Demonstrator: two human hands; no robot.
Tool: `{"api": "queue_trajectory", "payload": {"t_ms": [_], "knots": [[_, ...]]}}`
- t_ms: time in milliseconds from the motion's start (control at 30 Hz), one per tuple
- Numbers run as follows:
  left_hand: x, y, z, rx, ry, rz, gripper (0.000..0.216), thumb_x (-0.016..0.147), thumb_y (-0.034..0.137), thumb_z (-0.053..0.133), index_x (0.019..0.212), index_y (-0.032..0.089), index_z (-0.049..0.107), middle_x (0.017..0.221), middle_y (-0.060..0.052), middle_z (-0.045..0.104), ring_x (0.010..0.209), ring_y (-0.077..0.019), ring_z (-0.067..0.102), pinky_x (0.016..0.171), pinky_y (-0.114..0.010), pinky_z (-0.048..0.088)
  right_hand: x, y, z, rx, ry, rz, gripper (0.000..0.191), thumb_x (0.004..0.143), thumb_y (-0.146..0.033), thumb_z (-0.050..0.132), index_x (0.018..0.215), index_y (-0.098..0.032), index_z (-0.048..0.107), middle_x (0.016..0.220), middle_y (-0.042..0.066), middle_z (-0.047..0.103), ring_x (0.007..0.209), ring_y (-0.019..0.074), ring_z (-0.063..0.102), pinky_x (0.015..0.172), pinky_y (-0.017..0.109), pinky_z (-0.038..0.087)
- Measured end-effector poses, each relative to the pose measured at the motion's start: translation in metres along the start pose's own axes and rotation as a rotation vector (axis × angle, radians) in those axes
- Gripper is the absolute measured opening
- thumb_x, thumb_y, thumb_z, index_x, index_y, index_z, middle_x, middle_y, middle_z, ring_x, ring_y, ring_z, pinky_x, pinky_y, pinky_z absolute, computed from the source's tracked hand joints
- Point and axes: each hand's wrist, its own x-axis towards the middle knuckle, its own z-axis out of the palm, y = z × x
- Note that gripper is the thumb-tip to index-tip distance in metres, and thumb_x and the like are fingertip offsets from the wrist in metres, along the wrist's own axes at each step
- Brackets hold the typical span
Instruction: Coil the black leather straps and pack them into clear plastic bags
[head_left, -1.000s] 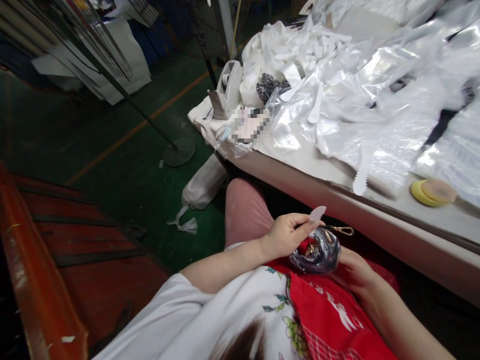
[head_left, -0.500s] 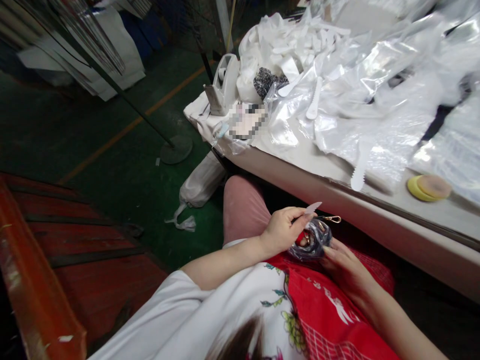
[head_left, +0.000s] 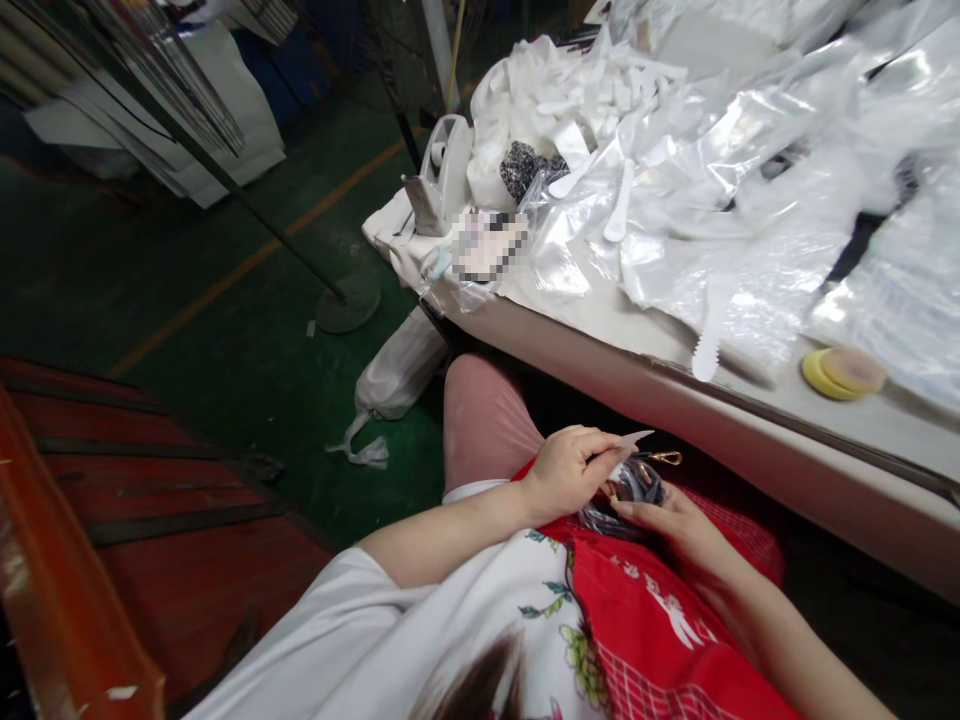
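Observation:
Over my lap, my left hand (head_left: pixel 571 468) is closed, with a white pointed plastic piece (head_left: pixel 636 438) pinched between thumb and fingers. Just below it lies a dark bundle in clear plastic (head_left: pixel 642 482), partly hidden by both hands. A gold snap hook (head_left: pixel 664 458) sticks out at its far side, and smaller gold metal parts show inside. My right hand (head_left: pixel 670 515) grips the bundle from the right, its thumb on top near the metal parts.
The table (head_left: pixel 570 350) holds a heap of white strips (head_left: pixel 555 85), clear plastic bags (head_left: pixel 750 240), a tape dispenser (head_left: pixel 444 165), a serrated white strip (head_left: pixel 709 335) and a yellow round tin (head_left: pixel 840 375). A red wooden structure (head_left: pixel 150 470) stands left; a tied bag (head_left: pixel 401 370) lies on the floor.
My right thumb has moved in over the bundle's opening. My left hand has shifted slightly right and down, with the white piece tilting flatter. The red inside the bundle is now mostly covered.

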Motion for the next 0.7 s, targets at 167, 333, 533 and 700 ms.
{"api": "queue_trajectory", "payload": {"t_ms": [167, 333, 533, 700], "knots": [[-0.004, 0.001, 0.001, -0.164, -0.064, -0.096, 0.036, 0.097, 0.038, 0.048, 0.107, 0.016, 0.074, 0.102, -0.008, 0.074, 0.091, -0.0177, 0.067, 0.082, -0.025, 0.048, -0.002, -0.006, 0.001, -0.165, -0.058, -0.01, 0.035, 0.068, -0.043, 0.081, 0.09, -0.017, 0.074, 0.091, 0.008, 0.075, 0.085, 0.0252, 0.068, 0.085, 0.038, 0.052], [-0.005, 0.002, 0.001, -0.323, -0.124, -0.179, 0.041, 0.095, 0.043, 0.05, 0.109, 0.012, 0.073, 0.096, -0.008, 0.073, 0.084, -0.0168, 0.065, 0.075, -0.023, 0.048, -0.003, -0.007, 0.002, -0.325, -0.083, -0.037, 0.038, 0.071, -0.049, 0.078, 0.089, -0.015, 0.073, 0.088, 0.008, 0.075, 0.084, 0.0266, 0.068, 0.082, 0.039, 0.053], [-0.004, -0.003, 0.007, -0.384, -0.093, -0.292, 0.049, 0.09, 0.052, 0.053, 0.095, 0.009, 0.075, 0.072, -0.003, 0.065, 0.064, -0.0125, 0.055, 0.058, -0.022, 0.041, -0.005, -0.01, -0.014, -0.348, -0.12, -0.071, 0.048, 0.069, -0.054, 0.078, 0.097, -0.015, 0.073, 0.097, 0.011, 0.076, 0.093, 0.0309, 0.069, 0.089, 0.044, 0.053], [-0.005, -0.01, 0.013, -0.483, -0.116, -0.365, 0.058, 0.086, 0.061, 0.055, 0.102, 0.009, 0.074, 0.065, 0.001, 0.057, 0.058, -0.0099, 0.047, 0.053, -0.021, 0.035, -0.008, -0.026, -0.036, -0.332, 0.288, -0.261, 0.045, 0.08, -0.061, 0.065, 0.1, -0.021, 0.07, 0.094, 0.009, 0.074, 0.092, 0.0277, 0.069, 0.087, 0.04, 0.054]]}}
